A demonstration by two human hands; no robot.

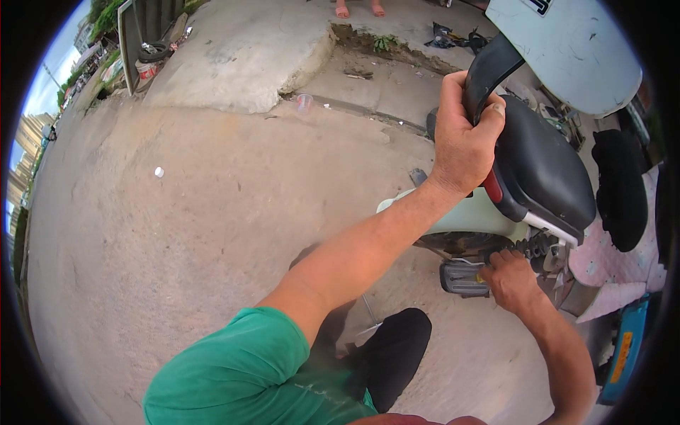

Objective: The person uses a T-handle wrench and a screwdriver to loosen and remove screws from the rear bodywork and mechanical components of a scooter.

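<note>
My left hand [464, 138] is wrapped round a black curved grab bar [496, 64] behind the black seat [549, 163] of a pale green scooter. Lower down, my right hand [511, 280] reaches in beside the rear wheel [460, 242]. Its fingers are curled in at the edge of a dark ribbed block [464, 278] that looks like a pedal or footrest. A bit of yellow shows at the fingertips, but what they grip is too small to name. Next to this hand is a coil shock absorber [538, 244].
A pale blue panel [567, 53] juts in at the upper right. Pink padded cloth [616, 248] and a blue vehicle part [627, 347] lie along the right side. Ahead is a broken concrete slab edge [312, 67]. A person's feet [360, 10] stand at the far side.
</note>
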